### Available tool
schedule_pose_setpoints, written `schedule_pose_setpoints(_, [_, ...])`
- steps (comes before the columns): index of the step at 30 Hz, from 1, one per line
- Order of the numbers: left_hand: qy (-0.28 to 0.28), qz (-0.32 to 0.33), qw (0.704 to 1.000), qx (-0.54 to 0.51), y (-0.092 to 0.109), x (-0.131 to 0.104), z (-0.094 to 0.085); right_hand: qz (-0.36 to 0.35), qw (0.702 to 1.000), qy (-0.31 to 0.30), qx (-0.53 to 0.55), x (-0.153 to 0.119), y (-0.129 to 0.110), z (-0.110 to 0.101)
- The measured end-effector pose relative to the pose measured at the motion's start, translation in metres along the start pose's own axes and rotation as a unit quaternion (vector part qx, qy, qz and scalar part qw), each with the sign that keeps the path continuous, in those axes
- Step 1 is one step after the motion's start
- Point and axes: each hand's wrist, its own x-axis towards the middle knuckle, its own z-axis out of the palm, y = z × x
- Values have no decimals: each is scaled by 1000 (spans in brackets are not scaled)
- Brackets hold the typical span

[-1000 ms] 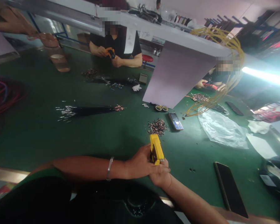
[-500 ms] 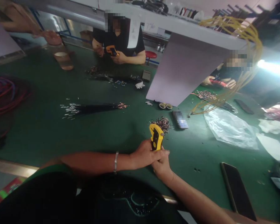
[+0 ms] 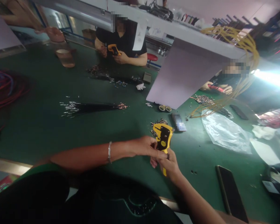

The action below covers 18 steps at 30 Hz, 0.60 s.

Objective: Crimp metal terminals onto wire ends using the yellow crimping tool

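Observation:
A yellow and black wire stripper stands upright over the table in front of me, its jaw end pointing away to the left. My right hand is wrapped round its handles, one yellow handle end sticking out below. My left hand, with a bracelet at the wrist, closes against the near side of the stripper, its thumb lying across the handles. Some of its fingers are hidden behind the tool. Just beyond the tool is a pile of short cut wire pieces. A bundle of black wires with bare ends lies to the left.
A phone lies at right, near a clear plastic bag. Two tape rolls sit by an upright panel. A cup and coiled red-blue wires are at left. Co-workers sit across the table.
The wire stripper has moved slightly to the right and turned so that its flat side shows more. My hands have shifted right with it, and one handle end now shows below.

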Motion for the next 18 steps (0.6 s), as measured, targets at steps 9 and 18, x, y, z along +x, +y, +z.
schedule_pose_setpoints(9, [172,117,977,47,39,0,-64,64,984,-78,146,1,-20,-4])
schedule_pose_setpoints(18, [98,107,985,98,41,-5,-58,76,975,-126,166,-2,-22,-4])
